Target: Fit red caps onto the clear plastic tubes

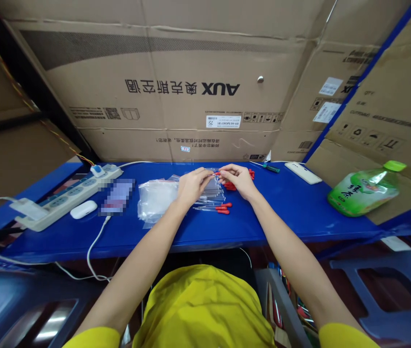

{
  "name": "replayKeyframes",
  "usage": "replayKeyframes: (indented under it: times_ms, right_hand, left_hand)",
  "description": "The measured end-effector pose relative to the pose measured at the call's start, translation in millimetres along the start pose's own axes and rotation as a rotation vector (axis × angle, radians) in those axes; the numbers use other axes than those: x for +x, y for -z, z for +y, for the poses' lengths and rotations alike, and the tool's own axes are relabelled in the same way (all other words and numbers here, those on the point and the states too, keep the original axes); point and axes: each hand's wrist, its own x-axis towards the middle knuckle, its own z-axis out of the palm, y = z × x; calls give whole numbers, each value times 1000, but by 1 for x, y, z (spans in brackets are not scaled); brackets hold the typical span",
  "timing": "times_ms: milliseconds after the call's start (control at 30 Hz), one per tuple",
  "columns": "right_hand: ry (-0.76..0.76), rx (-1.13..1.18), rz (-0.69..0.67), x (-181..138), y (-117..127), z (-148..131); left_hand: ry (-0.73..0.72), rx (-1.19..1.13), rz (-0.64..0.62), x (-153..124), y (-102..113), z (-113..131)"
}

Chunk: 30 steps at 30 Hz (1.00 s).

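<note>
Over the blue table point(285, 212), my left hand point(191, 185) and my right hand point(239, 178) meet fingertip to fingertip. My left hand pinches a thin glass tube, mostly hidden by the fingers. Between the fingertips shows a small red rubber bulb point(217, 173), pinched by my right hand at the tube's end. A row of clear glass tubes point(212, 193) lies below the hands. Several droppers with red bulbs point(223, 208) rest nearer to me. Loose red bulbs point(230, 186) are heaped under and beside my right hand. Clear plastic bags point(157, 199) lie left of my left hand.
To the left are a power strip point(71, 193) with cables, a white earbud case point(83, 209) and a blurred phone point(117, 195). A screwdriver point(271, 168), a white phone-shaped object point(302, 172) and a green bottle point(363, 191) lie right. Cardboard point(176, 63) walls the back.
</note>
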Motion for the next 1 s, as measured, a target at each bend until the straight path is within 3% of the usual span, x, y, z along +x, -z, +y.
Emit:
replayKeyframes:
  times_ms: [300,1000]
  right_hand:
    - [-1,-9,-9,1,6,-1]
    - [-22,-35,0,-3,5,0]
  left_hand:
    - [43,-58,-77,1,-5,-7]
    - [-67,-98,-103,1,-3,-8]
